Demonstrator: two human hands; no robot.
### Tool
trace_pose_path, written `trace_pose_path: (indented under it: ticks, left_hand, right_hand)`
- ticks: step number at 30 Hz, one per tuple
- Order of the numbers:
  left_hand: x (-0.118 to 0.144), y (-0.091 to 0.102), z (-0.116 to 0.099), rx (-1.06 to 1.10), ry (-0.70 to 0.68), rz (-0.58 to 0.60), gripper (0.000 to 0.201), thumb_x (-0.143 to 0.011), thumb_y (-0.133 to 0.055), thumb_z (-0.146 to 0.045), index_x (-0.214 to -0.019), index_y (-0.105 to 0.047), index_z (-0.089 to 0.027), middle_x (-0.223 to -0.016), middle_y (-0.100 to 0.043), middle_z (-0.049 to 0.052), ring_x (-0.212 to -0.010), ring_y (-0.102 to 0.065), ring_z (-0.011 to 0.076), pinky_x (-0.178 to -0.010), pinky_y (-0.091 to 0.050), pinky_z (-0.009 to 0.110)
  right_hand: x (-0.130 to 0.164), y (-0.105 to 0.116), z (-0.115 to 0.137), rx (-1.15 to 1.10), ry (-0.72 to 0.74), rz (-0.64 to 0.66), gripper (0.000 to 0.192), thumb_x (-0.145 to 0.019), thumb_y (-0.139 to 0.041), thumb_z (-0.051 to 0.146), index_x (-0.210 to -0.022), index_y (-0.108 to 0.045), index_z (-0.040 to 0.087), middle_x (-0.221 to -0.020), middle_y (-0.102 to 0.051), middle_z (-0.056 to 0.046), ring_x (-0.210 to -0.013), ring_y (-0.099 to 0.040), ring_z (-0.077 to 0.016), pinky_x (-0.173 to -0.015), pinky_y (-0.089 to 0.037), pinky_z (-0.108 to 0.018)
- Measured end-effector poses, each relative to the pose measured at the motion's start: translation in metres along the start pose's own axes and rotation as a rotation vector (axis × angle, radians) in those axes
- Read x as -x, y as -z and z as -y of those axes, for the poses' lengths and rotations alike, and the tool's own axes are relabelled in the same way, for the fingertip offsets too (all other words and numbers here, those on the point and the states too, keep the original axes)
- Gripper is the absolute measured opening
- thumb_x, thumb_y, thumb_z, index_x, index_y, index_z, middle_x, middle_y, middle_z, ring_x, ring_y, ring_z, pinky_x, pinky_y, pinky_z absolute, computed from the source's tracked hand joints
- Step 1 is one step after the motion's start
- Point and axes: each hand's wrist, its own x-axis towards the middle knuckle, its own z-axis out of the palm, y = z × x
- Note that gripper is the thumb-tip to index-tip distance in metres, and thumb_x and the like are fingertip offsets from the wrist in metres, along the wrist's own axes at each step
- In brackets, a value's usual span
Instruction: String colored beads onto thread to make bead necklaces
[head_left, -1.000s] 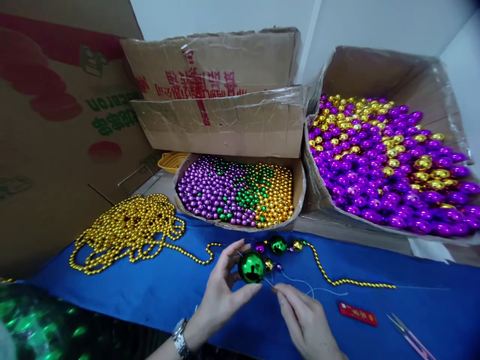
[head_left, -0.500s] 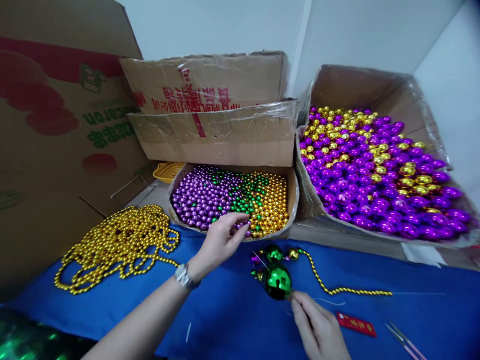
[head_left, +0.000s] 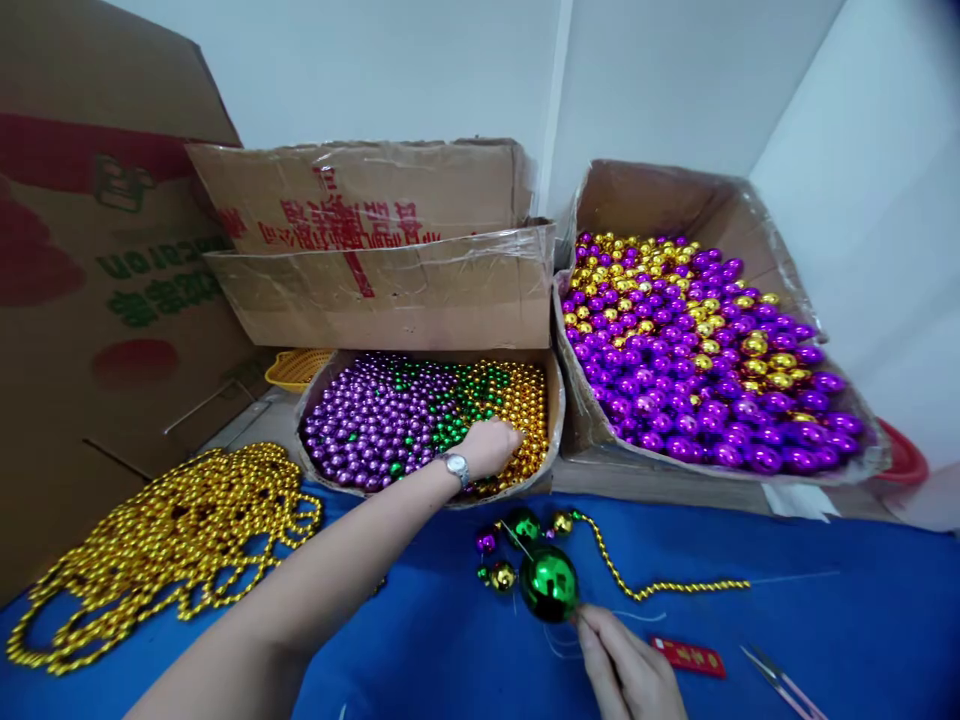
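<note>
My left hand (head_left: 491, 447) reaches into a low cardboard box (head_left: 556, 425) of small shiny beads. Its fingers curl down onto the gold beads (head_left: 531, 400) on the right side; the fingertips are hidden. Purple beads (head_left: 352, 410) and green beads (head_left: 450, 420) fill the rest. My right hand (head_left: 630, 665) is closed in a pinch at the lower end of a large green ball bead (head_left: 549, 583). A thin needle-like shaft (head_left: 517, 540) sticks out past its upper left. Beyond lies a smaller green ball (head_left: 523, 524) with gold and purple balls, joined to a gold bead strand (head_left: 645, 592).
Gold bead chains (head_left: 187, 530) lie heaped on the blue cloth (head_left: 420, 640) at left. A large box (head_left: 574, 400) of purple and gold balls stands at right. Thread snips (head_left: 780, 682) and a red packet (head_left: 688, 656) lie near my right hand. A yellow basket (head_left: 296, 370) sits behind.
My left hand has moved right and deeper into the box, from above its front edge to the gold beads. The right hand keeps its pinch at the green ball. The view has shifted.
</note>
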Motion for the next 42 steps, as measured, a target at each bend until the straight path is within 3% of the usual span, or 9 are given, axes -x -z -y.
trace_pose_path:
  ticks: [6,11,15,18,22,26,28,32,42]
  left_hand:
    - [-0.015,-0.007,-0.009,0.046,-0.071,0.02,0.02,-0.075,-0.057,-0.01,-0.093,-0.062,-0.017,-0.098,-0.061,0.015,-0.096,-0.057,0.0309,-0.077,-0.045,0.039]
    - [-0.021,-0.016,-0.018,0.19,-0.007,-0.01,0.02,-0.077,-0.053,-0.005,-0.093,-0.061,-0.013,-0.088,-0.063,0.012,-0.09,-0.06,0.0279,-0.082,-0.043,0.045]
    - [-0.014,-0.006,-0.018,0.394,0.07,-0.084,0.018,-0.072,-0.059,-0.005,-0.088,-0.063,-0.01,-0.083,-0.064,0.012,-0.088,-0.061,0.0288,-0.084,-0.044,0.045]
    - [0.007,0.011,-0.02,0.607,0.11,-0.16,0.017,-0.077,-0.057,-0.014,-0.092,-0.063,-0.01,-0.089,-0.066,0.014,-0.088,-0.063,0.0279,-0.079,-0.048,0.04]
    - [0.053,0.027,-0.03,0.923,0.123,-0.21,0.03,-0.091,-0.043,-0.027,-0.113,-0.054,-0.011,-0.106,-0.064,0.014,-0.089,-0.064,0.0189,-0.076,-0.052,0.03]
    - [0.09,0.029,-0.042,1.615,0.249,-0.21,0.024,-0.084,-0.061,-0.024,-0.105,-0.061,-0.013,-0.1,-0.065,0.009,-0.08,-0.063,0.0113,-0.073,-0.051,0.021]
    - [0.1,0.028,-0.047,1.81,0.311,-0.204,0.021,-0.08,-0.066,-0.019,-0.099,-0.064,-0.012,-0.093,-0.065,0.006,-0.075,-0.063,0.0094,-0.069,-0.05,0.018]
    - [0.107,0.029,-0.053,1.904,0.342,-0.194,0.018,-0.08,-0.066,-0.015,-0.097,-0.065,-0.011,-0.084,-0.064,0.004,-0.072,-0.062,0.0095,-0.067,-0.051,0.018]
    - [0.112,0.023,-0.055,2.005,0.34,-0.164,0.017,-0.086,-0.058,-0.018,-0.1,-0.062,-0.01,-0.09,-0.066,0.009,-0.07,-0.063,0.0106,-0.063,-0.052,0.019]
  right_hand:
    - [-0.002,0.0,-0.002,0.007,0.016,0.028,0.03,-0.096,-0.038,0.036,-0.095,-0.064,0.022,-0.067,-0.063,-0.003,-0.054,-0.062,-0.0132,-0.057,-0.052,-0.016]
    - [-0.004,0.003,-0.007,0.058,0.09,0.094,0.023,-0.096,-0.04,0.028,-0.1,-0.061,0.02,-0.075,-0.066,-0.006,-0.061,-0.065,-0.0145,-0.059,-0.053,-0.016]
    - [-0.005,0.008,-0.004,0.092,0.093,0.073,0.024,-0.096,-0.039,0.027,-0.1,-0.061,0.019,-0.082,-0.068,-0.007,-0.067,-0.066,-0.0154,-0.063,-0.053,-0.018]
    - [-0.008,0.013,0.001,0.091,0.082,0.025,0.025,-0.096,-0.038,0.028,-0.098,-0.061,0.019,-0.079,-0.067,-0.006,-0.066,-0.066,-0.0149,-0.06,-0.052,-0.018]
    - [-0.013,0.017,0.005,0.1,0.055,-0.031,0.024,-0.096,-0.038,0.029,-0.092,-0.06,0.02,-0.071,-0.065,-0.003,-0.058,-0.063,-0.0139,-0.054,-0.048,-0.018]
    - [-0.016,0.015,0.007,0.118,0.078,-0.001,0.021,-0.095,-0.039,0.025,-0.097,-0.06,0.019,-0.082,-0.068,-0.006,-0.068,-0.066,-0.0158,-0.061,-0.049,-0.021]
    - [-0.016,0.013,0.007,0.125,0.097,0.019,0.02,-0.095,-0.04,0.023,-0.099,-0.059,0.019,-0.087,-0.069,-0.006,-0.074,-0.066,-0.0168,-0.066,-0.05,-0.022]
    - [-0.014,0.01,0.008,0.142,0.126,0.035,0.019,-0.094,-0.041,0.02,-0.101,-0.059,0.019,-0.087,-0.069,-0.006,-0.074,-0.066,-0.0166,-0.066,-0.049,-0.023]
    - [-0.011,0.011,0.004,0.147,0.123,0.05,0.02,-0.094,-0.04,0.019,-0.103,-0.058,0.02,-0.089,-0.069,-0.005,-0.074,-0.066,-0.0164,-0.065,-0.049,-0.023]
